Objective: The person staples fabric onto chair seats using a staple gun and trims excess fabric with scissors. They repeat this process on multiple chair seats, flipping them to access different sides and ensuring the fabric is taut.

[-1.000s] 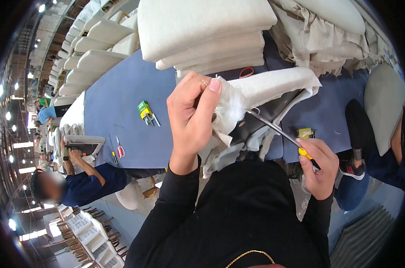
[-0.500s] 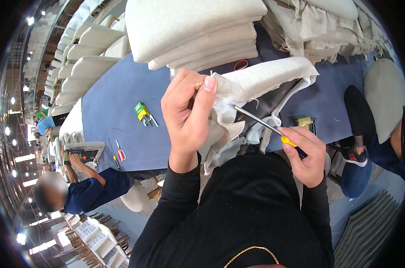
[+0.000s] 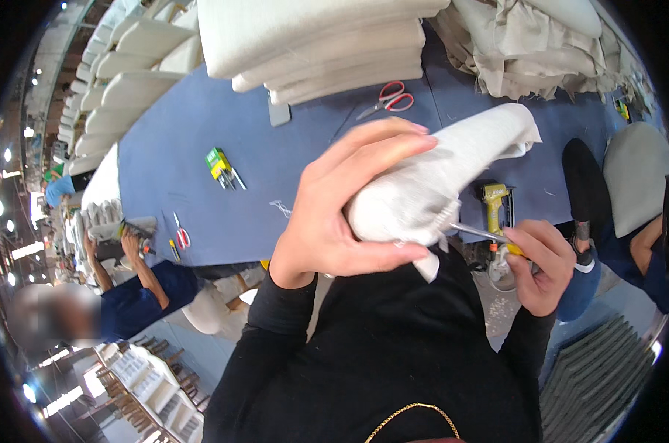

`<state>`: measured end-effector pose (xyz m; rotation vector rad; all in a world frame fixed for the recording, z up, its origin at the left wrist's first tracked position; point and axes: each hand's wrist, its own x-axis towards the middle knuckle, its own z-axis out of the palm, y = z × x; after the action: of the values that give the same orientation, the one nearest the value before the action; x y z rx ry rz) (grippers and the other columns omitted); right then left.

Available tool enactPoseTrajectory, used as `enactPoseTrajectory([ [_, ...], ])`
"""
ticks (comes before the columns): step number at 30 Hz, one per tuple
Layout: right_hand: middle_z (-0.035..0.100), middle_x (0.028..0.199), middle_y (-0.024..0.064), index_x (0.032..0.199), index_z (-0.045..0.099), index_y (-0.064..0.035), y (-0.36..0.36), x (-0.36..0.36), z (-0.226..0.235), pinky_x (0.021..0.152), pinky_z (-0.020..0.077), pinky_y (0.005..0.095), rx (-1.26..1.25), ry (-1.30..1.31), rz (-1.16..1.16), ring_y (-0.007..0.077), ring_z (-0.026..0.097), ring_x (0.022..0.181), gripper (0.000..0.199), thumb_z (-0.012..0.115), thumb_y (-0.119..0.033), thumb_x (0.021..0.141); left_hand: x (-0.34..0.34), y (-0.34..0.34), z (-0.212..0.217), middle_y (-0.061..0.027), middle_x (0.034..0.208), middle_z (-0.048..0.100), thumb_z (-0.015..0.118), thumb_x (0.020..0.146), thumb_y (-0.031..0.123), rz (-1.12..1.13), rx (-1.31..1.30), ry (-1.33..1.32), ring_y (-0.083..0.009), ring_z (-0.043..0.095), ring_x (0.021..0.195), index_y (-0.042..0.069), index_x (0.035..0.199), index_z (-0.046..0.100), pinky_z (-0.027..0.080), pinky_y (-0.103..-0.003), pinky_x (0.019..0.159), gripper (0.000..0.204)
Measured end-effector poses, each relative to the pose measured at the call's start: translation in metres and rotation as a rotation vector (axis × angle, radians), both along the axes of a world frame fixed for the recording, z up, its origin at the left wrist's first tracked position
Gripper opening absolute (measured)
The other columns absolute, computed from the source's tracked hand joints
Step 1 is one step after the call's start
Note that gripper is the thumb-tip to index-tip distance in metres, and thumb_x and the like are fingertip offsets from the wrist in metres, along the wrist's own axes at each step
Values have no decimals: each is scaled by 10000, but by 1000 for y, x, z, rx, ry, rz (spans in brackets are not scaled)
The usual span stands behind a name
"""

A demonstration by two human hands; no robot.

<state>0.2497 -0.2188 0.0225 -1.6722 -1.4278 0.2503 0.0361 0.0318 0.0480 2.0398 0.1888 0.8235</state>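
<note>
My left hand [image 3: 342, 203] is wrapped round the near end of a cream fabric-covered padded piece [image 3: 471, 155], thumb underneath and fingers over the top. The piece slants away to the right above the blue table, and a loose flap of fabric hangs at its near end. A screwdriver [image 3: 478, 232] with a metal shaft and yellow handle is gripped in my right hand [image 3: 542, 266]. Its tip meets the fabric's lower edge, where the exact contact is hidden. Just beyond the shaft, a yellow staple gun [image 3: 494, 210] lies on the table.
Behind stand stacked cream cushions [image 3: 319, 44] and a heap of fabric pieces [image 3: 519, 55]. Red-handled scissors [image 3: 392, 100], a flat grey object [image 3: 279, 112] and a green-yellow box [image 3: 220, 166] lie on the table [image 3: 179, 133]. A co-worker [image 3: 146, 292] is at left; another person [image 3: 589, 177] sits at right.
The padded piece has been turned, so its smooth covered side faces up. My left hand went from pinching the fabric edge to wrapping its end. The screwdriver shifted right and lower.
</note>
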Motion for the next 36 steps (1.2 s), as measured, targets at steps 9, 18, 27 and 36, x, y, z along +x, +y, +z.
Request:
enactPoseTrajectory([
  [9,705,889,121,1108,819,-38,-45,10,22,649,537,339,4,-155,44,260,685,727,320,840,-123,799,2,-31,-15,-178,1375,744,909,566,439,-111,-8,93,-297,758,1173,29,1369,726,495,-342,818,920],
  [18,719,884,111,1113,826,-67,-43,-1,48,632,539,325,-58,-292,-18,262,701,714,347,851,-143,776,3,-35,-4,-125,1355,747,944,520,242,-117,-25,116,-299,743,1093,45,1373,699,533,-357,814,909],
  [27,724,889,105,1091,831,-70,-49,8,54,628,540,315,-92,-287,16,262,706,720,347,863,-159,758,-3,-33,-3,-115,1368,745,924,531,235,-147,-34,147,-280,742,1096,48,1374,702,516,-345,783,892],
  [36,725,888,112,1111,835,-70,-46,1,54,630,543,316,-45,-337,24,263,708,724,368,867,-142,751,-7,-33,-5,-99,1380,742,915,549,227,-148,-36,147,-273,742,1143,48,1369,698,525,-346,808,866],
])
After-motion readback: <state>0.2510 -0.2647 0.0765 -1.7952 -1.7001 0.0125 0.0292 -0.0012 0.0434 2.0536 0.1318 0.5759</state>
